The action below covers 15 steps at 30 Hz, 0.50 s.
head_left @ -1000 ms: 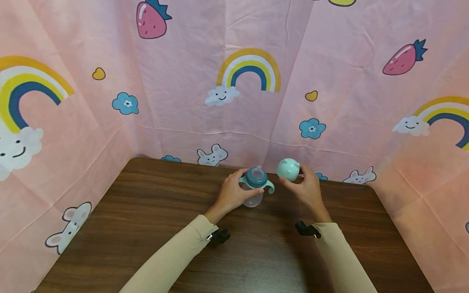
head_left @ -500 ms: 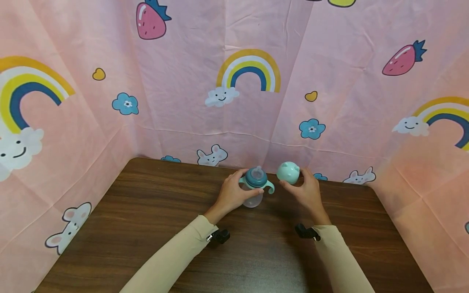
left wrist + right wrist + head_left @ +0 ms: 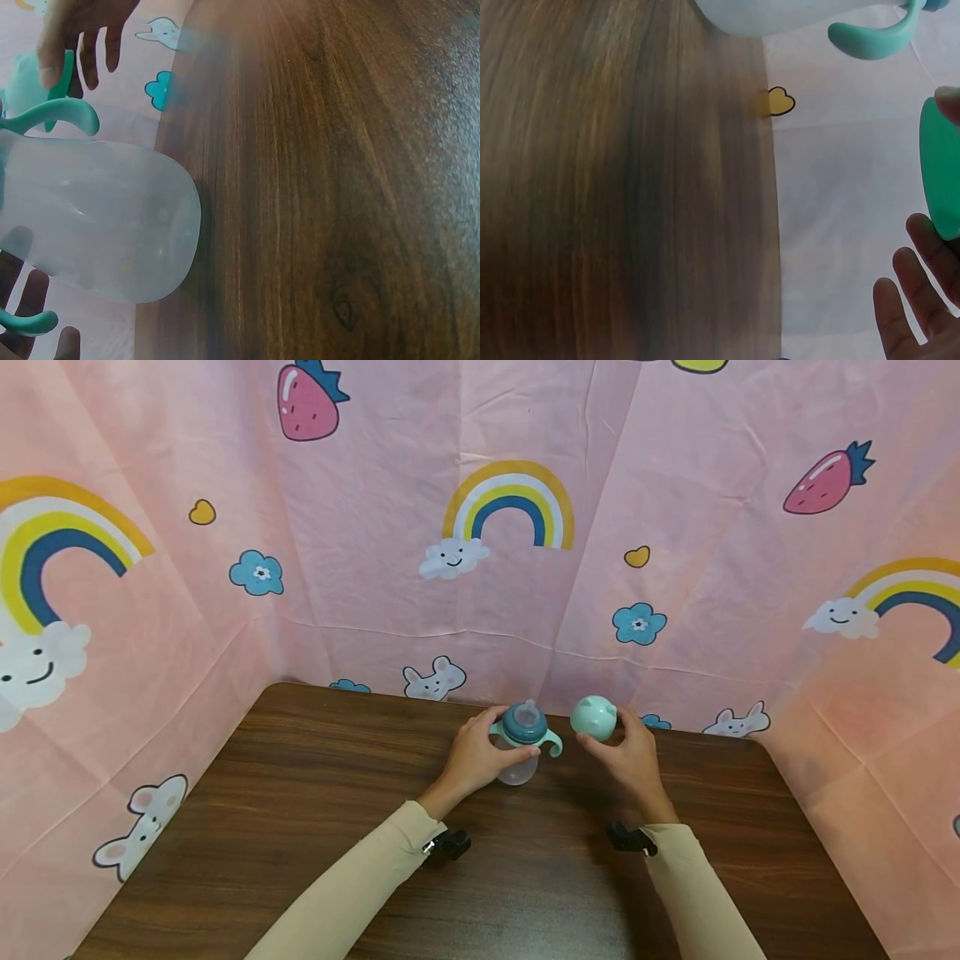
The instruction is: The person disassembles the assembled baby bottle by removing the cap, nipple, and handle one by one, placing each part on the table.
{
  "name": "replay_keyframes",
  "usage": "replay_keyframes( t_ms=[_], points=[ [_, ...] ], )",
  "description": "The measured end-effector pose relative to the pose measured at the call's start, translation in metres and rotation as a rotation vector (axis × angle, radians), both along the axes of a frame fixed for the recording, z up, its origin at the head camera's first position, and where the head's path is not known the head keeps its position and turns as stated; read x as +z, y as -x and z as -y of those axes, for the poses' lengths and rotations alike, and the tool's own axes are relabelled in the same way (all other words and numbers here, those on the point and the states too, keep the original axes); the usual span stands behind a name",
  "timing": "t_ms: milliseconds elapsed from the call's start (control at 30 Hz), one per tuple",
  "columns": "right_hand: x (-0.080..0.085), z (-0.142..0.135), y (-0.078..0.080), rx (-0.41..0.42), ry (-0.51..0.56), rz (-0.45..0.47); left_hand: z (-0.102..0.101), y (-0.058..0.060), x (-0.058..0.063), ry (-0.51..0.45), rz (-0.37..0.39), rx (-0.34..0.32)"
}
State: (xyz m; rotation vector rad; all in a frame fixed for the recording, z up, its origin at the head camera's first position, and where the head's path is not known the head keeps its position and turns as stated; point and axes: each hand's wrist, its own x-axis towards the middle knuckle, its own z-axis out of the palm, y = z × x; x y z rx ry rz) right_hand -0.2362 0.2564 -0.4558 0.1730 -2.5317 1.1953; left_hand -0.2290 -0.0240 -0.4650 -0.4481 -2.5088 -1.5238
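My left hand [image 3: 474, 750] grips a baby bottle [image 3: 517, 771] near its top, thumb across the front. The bottle is upright, with a frosted body, a dark teal collar, a clear nipple on top and two mint handles. To its right, my right hand [image 3: 632, 758] pinches a round mint bottle cap [image 3: 593, 719] with small ears, between thumb and fingers. In the right wrist view the open underside of the cap [image 3: 941, 169] faces the table, apart from the bottle handle [image 3: 874, 39]. The left wrist view shows the bottle's base [image 3: 169, 217] close over the wood.
Both hands work near the back edge of a dark wooden table [image 3: 315, 793]. A pink cloth [image 3: 360, 527] printed with rainbows and strawberries hangs behind it and along both sides. Black wrist cameras sit at the left sleeve [image 3: 352, 877] and the right sleeve [image 3: 701, 885].
My right hand has lowered the cap slightly and brought it a little to the right, farther from the bottle. The left hand and the bottle have stayed in place.
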Motion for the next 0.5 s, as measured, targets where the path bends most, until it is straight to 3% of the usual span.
replay_keyframes(
  t_ms=[500],
  points=[
    [-0.011, -0.012, 0.001, -0.023, -0.024, 0.105, 0.0, 0.0, 0.0, 0.004, 0.011, -0.002]
  ],
)
